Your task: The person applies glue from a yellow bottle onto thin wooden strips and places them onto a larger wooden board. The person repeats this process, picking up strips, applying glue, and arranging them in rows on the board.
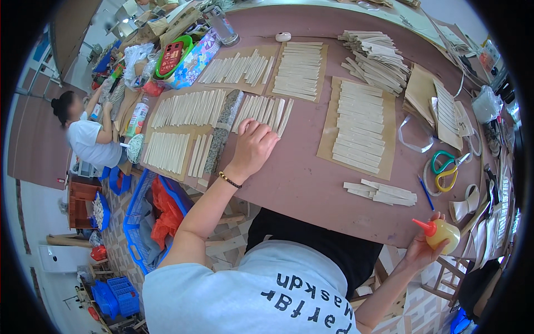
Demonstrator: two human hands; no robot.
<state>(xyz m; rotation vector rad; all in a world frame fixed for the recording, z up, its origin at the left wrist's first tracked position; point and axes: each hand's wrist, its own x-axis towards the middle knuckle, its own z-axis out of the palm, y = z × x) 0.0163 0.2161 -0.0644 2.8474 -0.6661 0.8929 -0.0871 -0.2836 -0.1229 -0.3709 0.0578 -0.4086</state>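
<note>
My left hand [257, 146] rests palm down, fingers curled together, over the near end of a row of pale flat strips [282, 114]. Its fingertips touch the strips, but whether one is pinched there is hidden. Beside that wrist, a speckled stone bar [223, 131] lies between this row and two more rows of strips [188, 108] on brown sheets. Near the table's right front edge, my right hand [425, 249] is wrapped round a squeeze bottle [445, 236] of yellowish liquid. The bottle is tilted, its red nozzle pointing up and left over the tabletop.
More strips [359, 128] lie on a brown sheet at centre right, with a loose bunch [384, 192] nearer me. Scissors [446, 171] and a blue pencil [426, 193] lie at right. A flowered basket [192, 61] stands far left. Another person [92, 133] sits at left.
</note>
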